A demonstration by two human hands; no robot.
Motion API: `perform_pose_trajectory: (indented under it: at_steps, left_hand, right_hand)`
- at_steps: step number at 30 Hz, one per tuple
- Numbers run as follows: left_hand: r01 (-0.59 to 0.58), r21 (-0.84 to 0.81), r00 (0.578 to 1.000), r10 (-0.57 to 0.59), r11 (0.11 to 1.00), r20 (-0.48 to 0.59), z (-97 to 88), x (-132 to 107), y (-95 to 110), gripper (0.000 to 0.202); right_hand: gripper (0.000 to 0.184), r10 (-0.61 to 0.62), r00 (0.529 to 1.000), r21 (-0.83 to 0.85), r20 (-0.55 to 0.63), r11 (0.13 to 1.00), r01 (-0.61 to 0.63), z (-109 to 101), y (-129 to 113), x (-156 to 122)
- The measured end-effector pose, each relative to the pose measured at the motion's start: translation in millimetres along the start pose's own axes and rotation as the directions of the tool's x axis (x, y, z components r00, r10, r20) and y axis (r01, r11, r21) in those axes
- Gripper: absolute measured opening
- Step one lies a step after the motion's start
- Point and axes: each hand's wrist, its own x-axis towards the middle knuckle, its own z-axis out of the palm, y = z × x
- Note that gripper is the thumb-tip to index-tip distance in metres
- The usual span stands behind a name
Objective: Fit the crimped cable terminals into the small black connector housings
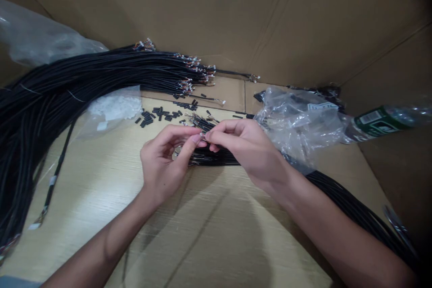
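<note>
My left hand (pixel 168 155) and my right hand (pixel 241 144) meet fingertip to fingertip at the middle of the table. Between them is a small white connector (pixel 203 134), pinched by my left thumb and forefinger. My right thumb and fingers are closed on the thin wires at its other side, mostly hidden by the fingers. Under and behind both hands lies a bundle of black cables (pixel 219 158) with bare wire ends. Short black tube pieces (pixel 147 119) are scattered just beyond my left hand.
A thick heap of black cables (pixel 111 69) with white-tipped ends fills the left and back. A clear bag of white parts (pixel 114 107) lies beside it. At right are a crumpled plastic bag (pixel 297 119), a green-labelled bottle (pixel 381 121) and more cables (pixel 351 202). Cardboard walls (pixel 216 13) enclose the table.
</note>
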Motion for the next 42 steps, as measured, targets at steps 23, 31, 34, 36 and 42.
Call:
perform_pose_trajectory:
  at_steps: [23, 31, 34, 36, 42]
  left_hand:
    - [-0.331, 0.346, 0.937, 0.348, 0.878, 0.012, 0.9, -11, 3, 0.033]
    - [-0.299, 0.316, 0.95, 0.311, 0.9, 0.014, 0.7, -14, 1, 0.034]
    - [-0.264, 0.303, 0.962, 0.271, 0.916, 0.02, -1.6, -10, 3, 0.029]
    - [-0.226, 0.304, 0.973, 0.229, 0.926, 0.024, -2.5, -8, 5, 0.027]
    - [-0.02, 0.097, 0.999, 0.024, 0.995, -0.035, -0.8, -3, 8, 0.017]
  right_hand:
    - [0.007, -0.052, 0.999, -0.14, -0.008, 0.989, 0.051, 1, 0, -6]
    - [0.009, -0.086, 0.995, -0.109, 0.046, 0.99, 0.091, 0, -2, -7]
    - [0.011, -0.075, 0.995, -0.085, 0.065, 0.993, 0.08, -2, -5, -4]
    - [0.01, -0.059, 0.995, -0.068, 0.078, 0.996, 0.064, -4, -7, -3]
    - [0.006, -0.097, 0.993, -0.051, 0.068, 0.994, 0.1, -5, -5, -1]
